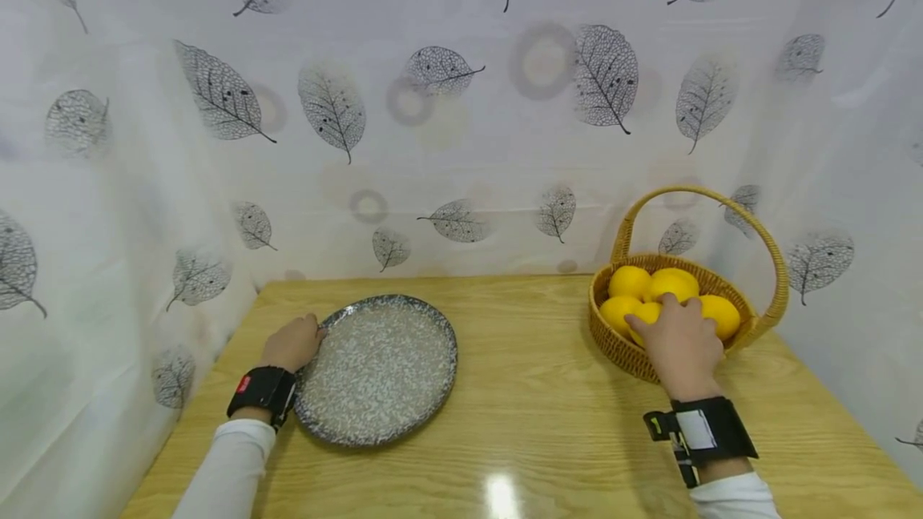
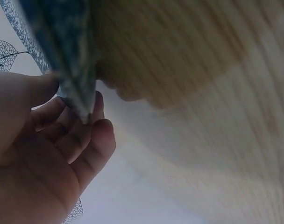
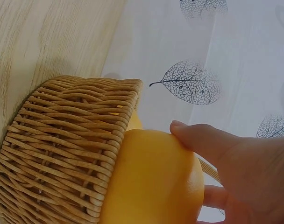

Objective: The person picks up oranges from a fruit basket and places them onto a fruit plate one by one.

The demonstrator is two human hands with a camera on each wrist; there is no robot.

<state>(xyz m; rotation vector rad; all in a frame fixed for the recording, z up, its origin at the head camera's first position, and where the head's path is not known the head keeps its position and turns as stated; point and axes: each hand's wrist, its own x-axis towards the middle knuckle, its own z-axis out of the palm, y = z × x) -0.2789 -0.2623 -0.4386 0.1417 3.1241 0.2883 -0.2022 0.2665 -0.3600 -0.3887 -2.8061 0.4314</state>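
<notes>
My left hand (image 1: pixel 293 343) grips the left rim of a round speckled grey plate (image 1: pixel 378 371) with a dark edge. Seen from the left wrist, the thumb lies on one side of the plate's rim (image 2: pixel 69 56) and the curled fingers on the other. Over on the right, my right hand (image 1: pixel 683 351) reaches into a wicker basket and holds a smooth, rounded yellow fruit (image 3: pixel 153 179). The thumb presses on one side of this fruit, with fingers partly hidden behind it. More yellow fruits (image 1: pixel 629 283) lie around it in the basket (image 1: pixel 622 351).
The basket's tall arched handle (image 1: pixel 757 231) rises over the fruits and leans right. Both plate and basket stand on a light wooden table (image 1: pixel 519 391). Behind and at both sides hangs a white curtain (image 1: pixel 447 158) printed with grey leaves.
</notes>
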